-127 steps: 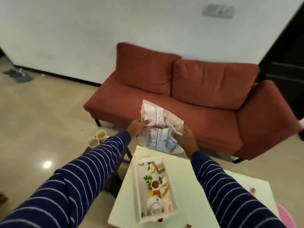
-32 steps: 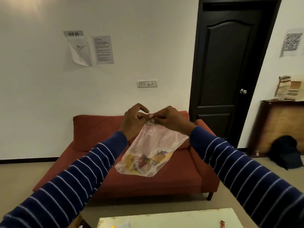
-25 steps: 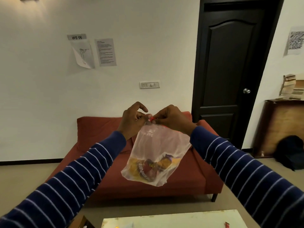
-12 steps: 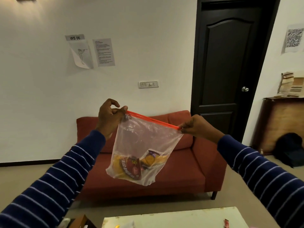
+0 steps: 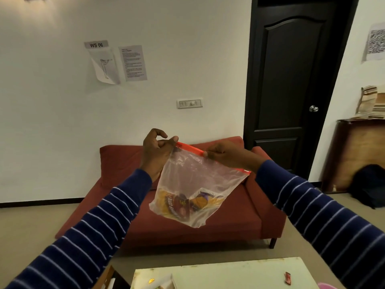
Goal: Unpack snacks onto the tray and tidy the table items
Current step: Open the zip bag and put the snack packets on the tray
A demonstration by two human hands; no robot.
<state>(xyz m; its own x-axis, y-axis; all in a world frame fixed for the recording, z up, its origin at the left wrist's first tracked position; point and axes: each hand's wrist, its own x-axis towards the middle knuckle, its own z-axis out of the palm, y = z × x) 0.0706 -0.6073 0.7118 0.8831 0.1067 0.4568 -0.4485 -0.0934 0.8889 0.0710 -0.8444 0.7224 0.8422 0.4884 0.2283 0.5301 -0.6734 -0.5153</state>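
I hold a clear zip bag point(image 5: 193, 180) with an orange-red seal strip up in front of me, above the sofa. My left hand point(image 5: 156, 155) pinches the strip's left end. My right hand point(image 5: 227, 155) pinches the strip further right, and the strip's far right end sticks out past it. Several yellow, red and purple snack packets point(image 5: 183, 203) lie bunched in the bag's bottom corner. A corner of the tray point(image 5: 166, 284) shows at the bottom edge of the white table point(image 5: 229, 274).
A red sofa point(image 5: 208, 224) stands against the white wall behind the bag. A small red wrapper point(image 5: 287, 278) lies on the table's right side. A dark door point(image 5: 291, 80), a wooden cabinet point(image 5: 358, 155) and a black bag point(image 5: 370, 184) are at the right.
Half a second ago my hands were spread wide with the strip taut; now my right hand has slid leftward along the strip. Earlier both hands pinched together at one point.
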